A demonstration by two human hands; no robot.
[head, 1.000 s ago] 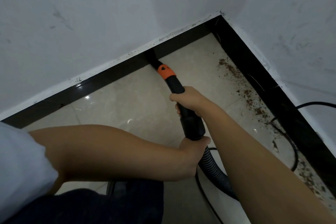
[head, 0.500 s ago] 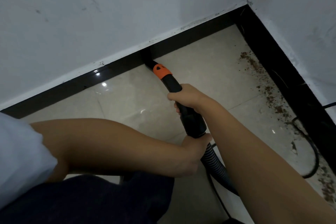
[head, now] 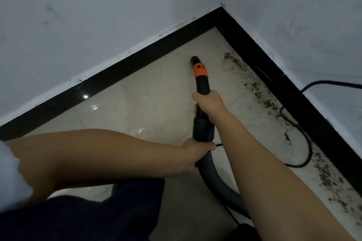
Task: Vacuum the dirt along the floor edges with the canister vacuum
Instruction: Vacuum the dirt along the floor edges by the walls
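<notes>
A black vacuum nozzle (head: 201,84) with an orange collar (head: 199,70) points toward the room corner, its tip (head: 194,59) on the beige floor tile, apart from both skirtings. My right hand (head: 209,101) grips the black tube just below the collar. My left hand (head: 195,154) grips the lower end where the ribbed hose (head: 213,178) begins. Brown dirt (head: 260,94) lies in a band along the right-hand black skirting, right of the nozzle tip. The canister itself is out of sight.
Black skirting (head: 121,70) runs along both white walls and meets in the corner (head: 221,9). A black power cord (head: 297,143) loops over the floor by the right wall and climbs it. My dark-trousered knee (head: 88,215) fills the lower left.
The nozzle tip has come away from the left skirting and swung right, out onto the open tile toward the corner. Both hands kept their grip.
</notes>
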